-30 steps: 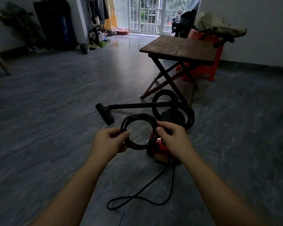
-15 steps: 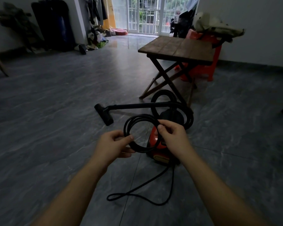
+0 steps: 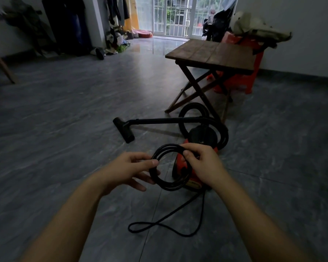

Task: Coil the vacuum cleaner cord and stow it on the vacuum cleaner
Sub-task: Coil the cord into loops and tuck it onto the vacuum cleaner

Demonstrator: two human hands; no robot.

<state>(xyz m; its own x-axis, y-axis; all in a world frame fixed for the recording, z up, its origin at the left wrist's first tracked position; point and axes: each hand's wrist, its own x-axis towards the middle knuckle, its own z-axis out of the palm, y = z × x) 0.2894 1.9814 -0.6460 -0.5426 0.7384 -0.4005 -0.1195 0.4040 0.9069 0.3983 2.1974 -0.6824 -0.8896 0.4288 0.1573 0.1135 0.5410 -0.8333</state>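
One head-worn camera (wide-angle) faces forward and down across the grey floor [image 3: 55, 138].

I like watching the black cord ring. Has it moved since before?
Yes. The cord coil has slid down and slightly right in view, away from the floor nozzle, further across the red vacuum body.

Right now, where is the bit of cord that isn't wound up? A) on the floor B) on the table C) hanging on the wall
A: the loose cord lies looped on the floor, below the coil that the left hand and right hand hold.
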